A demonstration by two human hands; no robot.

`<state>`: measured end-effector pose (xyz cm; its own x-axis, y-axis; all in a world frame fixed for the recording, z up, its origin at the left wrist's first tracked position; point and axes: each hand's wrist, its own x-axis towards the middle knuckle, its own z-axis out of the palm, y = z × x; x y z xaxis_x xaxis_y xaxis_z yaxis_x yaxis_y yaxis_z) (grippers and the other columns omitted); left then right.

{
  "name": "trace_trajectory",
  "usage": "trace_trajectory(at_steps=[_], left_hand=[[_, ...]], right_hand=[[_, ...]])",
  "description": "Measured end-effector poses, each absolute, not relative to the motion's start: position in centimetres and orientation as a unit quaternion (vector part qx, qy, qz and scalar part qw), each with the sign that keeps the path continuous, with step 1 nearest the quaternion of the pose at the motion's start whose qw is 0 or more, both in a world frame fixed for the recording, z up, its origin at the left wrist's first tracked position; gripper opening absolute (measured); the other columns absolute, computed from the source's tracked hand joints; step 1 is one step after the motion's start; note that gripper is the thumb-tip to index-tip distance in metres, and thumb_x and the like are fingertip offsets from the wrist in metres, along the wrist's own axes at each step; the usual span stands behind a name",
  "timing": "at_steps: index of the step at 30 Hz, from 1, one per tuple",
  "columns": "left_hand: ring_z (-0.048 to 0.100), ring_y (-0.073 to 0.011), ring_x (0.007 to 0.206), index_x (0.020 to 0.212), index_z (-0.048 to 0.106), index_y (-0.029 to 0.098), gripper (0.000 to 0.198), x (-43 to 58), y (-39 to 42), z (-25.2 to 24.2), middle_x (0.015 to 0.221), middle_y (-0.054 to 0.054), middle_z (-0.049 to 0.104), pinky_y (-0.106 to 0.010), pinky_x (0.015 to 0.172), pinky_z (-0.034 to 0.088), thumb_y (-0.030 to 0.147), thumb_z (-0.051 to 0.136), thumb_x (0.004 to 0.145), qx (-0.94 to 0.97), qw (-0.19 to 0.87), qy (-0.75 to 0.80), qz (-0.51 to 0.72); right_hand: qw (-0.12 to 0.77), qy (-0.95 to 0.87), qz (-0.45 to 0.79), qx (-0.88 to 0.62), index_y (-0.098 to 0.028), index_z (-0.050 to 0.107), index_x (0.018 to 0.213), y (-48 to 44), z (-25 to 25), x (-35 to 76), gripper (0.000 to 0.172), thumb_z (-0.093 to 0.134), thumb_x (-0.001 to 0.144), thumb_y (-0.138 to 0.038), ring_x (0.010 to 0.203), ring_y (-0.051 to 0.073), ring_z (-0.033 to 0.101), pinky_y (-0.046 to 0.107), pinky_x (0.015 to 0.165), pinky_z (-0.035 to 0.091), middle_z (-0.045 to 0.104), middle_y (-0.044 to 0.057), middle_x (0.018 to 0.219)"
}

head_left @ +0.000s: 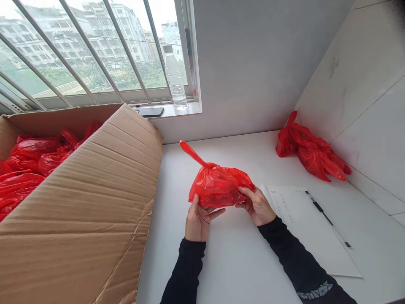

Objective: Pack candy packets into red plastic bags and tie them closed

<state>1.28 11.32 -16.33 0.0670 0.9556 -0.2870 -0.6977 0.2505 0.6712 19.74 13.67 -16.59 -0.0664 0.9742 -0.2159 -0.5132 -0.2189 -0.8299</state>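
Observation:
Between my two hands is a red plastic bag (218, 183), tied at the top, with one handle loop sticking up to the left. Its contents are wrapped in the red film and I cannot make them out. My left hand (200, 217) grips the bag's lower left side, thumb in front and fingers partly beneath. My right hand (255, 204) pinches the lower right end between thumb and fingers. The bag is over the white tabletop (228, 261); whether it rests there or hangs just above I cannot tell.
At left stands a large cardboard box (88, 211) holding several red bags (34, 154). More red bags (310, 147) lie by the right wall. Paper (303, 228) and a pen (318, 207) lie right of my hands. A water bottle (175, 80) and a phone (150, 112) sit on the windowsill.

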Motion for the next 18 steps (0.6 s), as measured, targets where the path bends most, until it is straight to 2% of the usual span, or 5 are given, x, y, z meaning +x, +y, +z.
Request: trace_trajectory(at_steps=[5, 8, 10, 14, 18], left_hand=[[0.072, -0.0331, 0.102, 0.133, 0.057, 0.016, 0.046, 1.1, 11.1, -16.1, 0.116, -0.016, 0.073, -0.054, 0.090, 0.057, 0.045, 0.051, 0.097, 0.182, 0.725, 0.345, 0.568], [0.070, -0.0334, 0.106, 0.136, 0.053, 0.016, 0.047, 1.1, 10.4, -15.8, 0.125, -0.018, 0.068, -0.051, 0.092, 0.056, 0.041, 0.056, 0.096, 0.169, 0.732, 0.378, 0.541], [0.066, -0.0348, 0.115, 0.138, 0.052, 0.019, 0.049, 1.2, 9.7, -15.3, 0.134, -0.017, 0.063, -0.050, 0.095, 0.054, 0.037, 0.061, 0.094, 0.180, 0.730, 0.370, 0.545], [0.055, -0.0377, 0.129, 0.135, 0.059, 0.017, 0.050, 1.6, 9.3, -13.6, 0.140, -0.017, 0.060, -0.052, 0.101, 0.050, 0.045, 0.060, 0.093, 0.212, 0.740, 0.257, 0.584], [0.067, -0.0331, 0.114, 0.115, 0.071, 0.011, 0.031, 1.0, 10.2, -12.4, 0.112, -0.015, 0.076, -0.044, 0.102, 0.052, 0.029, 0.065, 0.090, 0.122, 0.689, 0.304, 0.647]], right_hand=[[0.578, -0.294, 0.647, -0.402, -0.020, 0.070, 0.100, 13.4, -16.7, 19.4, 0.029, 0.078, 0.079, -0.037, 0.064, 0.014, 0.063, 0.028, 0.056, 0.062, 0.069, 0.001, 0.083], [0.647, -0.351, 0.556, -0.386, -0.023, 0.066, 0.105, 12.6, -16.3, 18.9, 0.027, 0.074, 0.083, -0.036, 0.084, 0.021, 0.068, 0.036, 0.068, 0.063, 0.069, 0.004, 0.101], [0.669, -0.427, 0.487, -0.366, -0.027, 0.063, 0.111, 11.8, -15.9, 18.6, 0.025, 0.069, 0.088, -0.030, 0.102, 0.025, 0.066, 0.040, 0.079, 0.062, 0.065, 0.005, 0.115], [0.569, -0.645, 0.397, -0.320, -0.028, 0.064, 0.105, 10.1, -15.2, 18.1, 0.023, 0.061, 0.086, -0.014, 0.117, 0.028, 0.059, 0.043, 0.092, 0.054, 0.059, 0.008, 0.128], [0.480, -0.725, 0.406, -0.283, -0.027, 0.067, 0.100, 9.1, -14.8, 17.5, 0.022, 0.058, 0.085, -0.015, 0.123, 0.029, 0.055, 0.044, 0.099, 0.050, 0.057, 0.007, 0.134]])
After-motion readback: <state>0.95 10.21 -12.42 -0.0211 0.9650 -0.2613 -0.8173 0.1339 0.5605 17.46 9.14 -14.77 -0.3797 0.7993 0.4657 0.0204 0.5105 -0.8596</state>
